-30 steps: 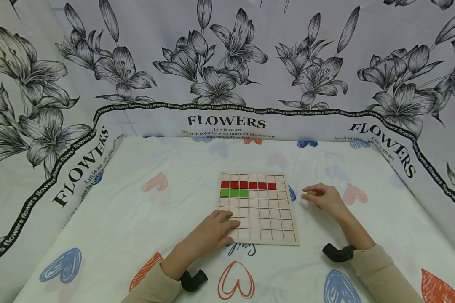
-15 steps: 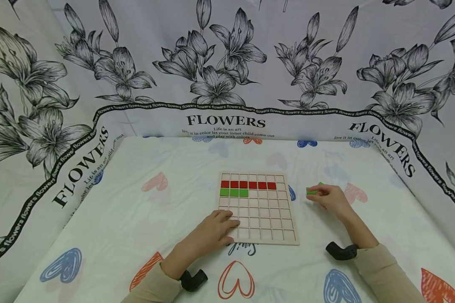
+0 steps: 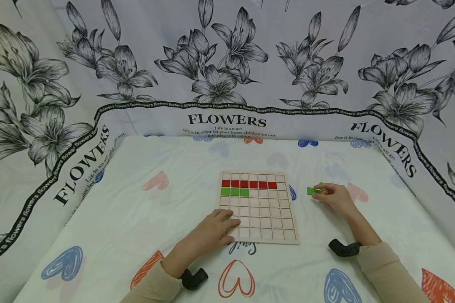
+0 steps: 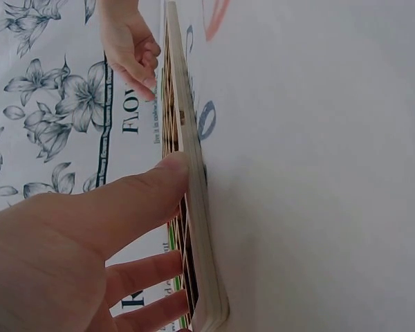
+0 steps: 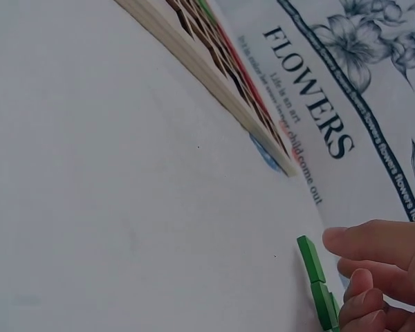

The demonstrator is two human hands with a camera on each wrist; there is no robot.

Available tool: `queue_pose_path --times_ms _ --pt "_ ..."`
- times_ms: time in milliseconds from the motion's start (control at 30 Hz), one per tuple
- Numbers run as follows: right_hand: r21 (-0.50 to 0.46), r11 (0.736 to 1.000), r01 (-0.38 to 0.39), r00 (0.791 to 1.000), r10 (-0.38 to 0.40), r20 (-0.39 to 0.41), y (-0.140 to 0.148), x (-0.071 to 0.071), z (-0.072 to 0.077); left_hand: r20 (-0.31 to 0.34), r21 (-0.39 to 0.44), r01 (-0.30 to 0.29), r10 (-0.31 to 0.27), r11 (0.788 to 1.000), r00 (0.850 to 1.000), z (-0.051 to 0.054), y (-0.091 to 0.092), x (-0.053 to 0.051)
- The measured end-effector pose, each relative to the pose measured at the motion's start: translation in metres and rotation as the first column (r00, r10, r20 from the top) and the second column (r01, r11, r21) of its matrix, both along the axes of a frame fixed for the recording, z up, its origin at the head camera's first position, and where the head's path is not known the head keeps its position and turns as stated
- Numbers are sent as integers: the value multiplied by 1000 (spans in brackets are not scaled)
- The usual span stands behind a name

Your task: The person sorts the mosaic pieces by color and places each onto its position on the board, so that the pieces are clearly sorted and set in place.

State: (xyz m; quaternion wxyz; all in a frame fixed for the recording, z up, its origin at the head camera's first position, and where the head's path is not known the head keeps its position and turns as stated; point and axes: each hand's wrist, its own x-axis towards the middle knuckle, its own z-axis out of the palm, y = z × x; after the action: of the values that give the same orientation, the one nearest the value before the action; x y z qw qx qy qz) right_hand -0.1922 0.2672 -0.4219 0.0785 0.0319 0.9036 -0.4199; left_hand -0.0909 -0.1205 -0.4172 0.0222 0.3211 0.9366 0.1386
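A wooden grid board (image 3: 265, 210) lies flat on the cloth, holding a row of several red tiles (image 3: 253, 184) and three green tiles (image 3: 234, 192) in the row below. My left hand (image 3: 212, 231) rests on the board's near left corner; in the left wrist view its thumb (image 4: 169, 173) touches the edge and its fingers lie over the grid. Right of the board, my right hand (image 3: 335, 200) has its fingertips at a small group of loose green tiles (image 3: 311, 191). In the right wrist view, these green tiles (image 5: 310, 259) lie beside the thumb and fingers, which partly hide them.
A white cloth (image 3: 117, 223) printed with hearts covers the table. Flower-printed fabric (image 3: 227, 84) hangs at the back and along both sides. A black device is strapped at each wrist, the right device (image 3: 343, 248) standing out over the cloth.
My right hand has drawn slightly to the right, and more of the loose green tiles now shows at its fingertips. The left hand and the board stay where they were.
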Motion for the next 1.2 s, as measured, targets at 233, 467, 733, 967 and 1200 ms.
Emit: queue_pose_path --times_ms 233,467,733,967,1200 --pt "33 999 40 999 -41 21 2 -4 -4 4 1 -3 3 1000 1000 0 0 0" --pt "76 995 66 997 -68 29 1 -9 -7 12 3 -4 4 1000 1000 1 1 0" --pt "120 991 66 998 -66 -3 2 -8 -10 11 9 2 -2 1000 1000 1 1 0" --pt "129 990 55 997 -48 -52 6 -9 -15 12 9 -1 1 1000 1000 -1 2 -1" --pt "126 990 64 996 -57 -63 7 -8 -18 6 3 -1 1 1000 1000 -3 1 -2"
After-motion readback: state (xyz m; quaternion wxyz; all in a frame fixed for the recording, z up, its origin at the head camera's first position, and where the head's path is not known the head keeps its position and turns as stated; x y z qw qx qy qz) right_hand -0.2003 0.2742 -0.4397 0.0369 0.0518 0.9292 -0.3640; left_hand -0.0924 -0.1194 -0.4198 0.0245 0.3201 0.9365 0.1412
